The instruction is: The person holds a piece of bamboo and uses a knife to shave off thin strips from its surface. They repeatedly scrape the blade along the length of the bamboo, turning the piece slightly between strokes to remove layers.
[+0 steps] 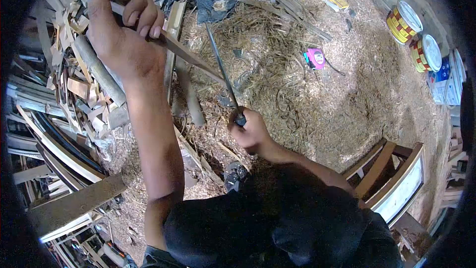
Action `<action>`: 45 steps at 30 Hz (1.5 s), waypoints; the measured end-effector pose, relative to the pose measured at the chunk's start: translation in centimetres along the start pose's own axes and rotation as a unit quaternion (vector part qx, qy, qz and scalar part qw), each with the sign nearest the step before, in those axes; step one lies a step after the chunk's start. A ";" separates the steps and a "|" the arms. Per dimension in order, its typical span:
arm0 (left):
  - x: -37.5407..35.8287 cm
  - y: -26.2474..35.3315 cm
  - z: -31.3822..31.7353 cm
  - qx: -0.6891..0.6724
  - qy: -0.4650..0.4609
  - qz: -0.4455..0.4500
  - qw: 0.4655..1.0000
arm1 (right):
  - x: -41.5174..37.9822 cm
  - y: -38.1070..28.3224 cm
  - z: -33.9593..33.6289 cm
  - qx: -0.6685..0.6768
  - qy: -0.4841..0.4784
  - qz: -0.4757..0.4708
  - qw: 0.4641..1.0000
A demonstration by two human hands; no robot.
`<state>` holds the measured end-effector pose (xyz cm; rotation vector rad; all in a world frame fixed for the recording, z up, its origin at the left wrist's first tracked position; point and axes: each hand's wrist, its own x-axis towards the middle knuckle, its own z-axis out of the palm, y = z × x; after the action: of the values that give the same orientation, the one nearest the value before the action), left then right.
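My left hand [126, 30] is raised at the upper left, its fingers wrapped around a narrow wooden strip [191, 57] that slopes down toward the middle. In my right hand [252, 131], slightly blurred, is the dark handle of a long thin blade [218, 59]. The blade points up and away from me, and it crosses the strip near the strip's lower end in this view. Whether the blade is a knife or a file I cannot tell.
Wood shavings cover the ground [357, 109]. A pink tape measure [315, 58] lies ahead. Buckets [404, 22] line the right edge, with a wooden frame [391, 178] below them. Offcuts [79, 87] pile up on the left, near a wide plank [79, 203].
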<state>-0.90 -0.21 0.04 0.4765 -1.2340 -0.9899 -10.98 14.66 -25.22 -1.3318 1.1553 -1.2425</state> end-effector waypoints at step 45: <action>0.4 0.4 -1.4 -0.118 -0.105 -0.047 0.986 | -3.6 3.4 0.2 0.213 -0.007 0.291 0.933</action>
<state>0.58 -0.61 0.19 0.2495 -1.2699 -1.2747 -11.01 17.85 -29.02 -0.6066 1.0818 -0.9606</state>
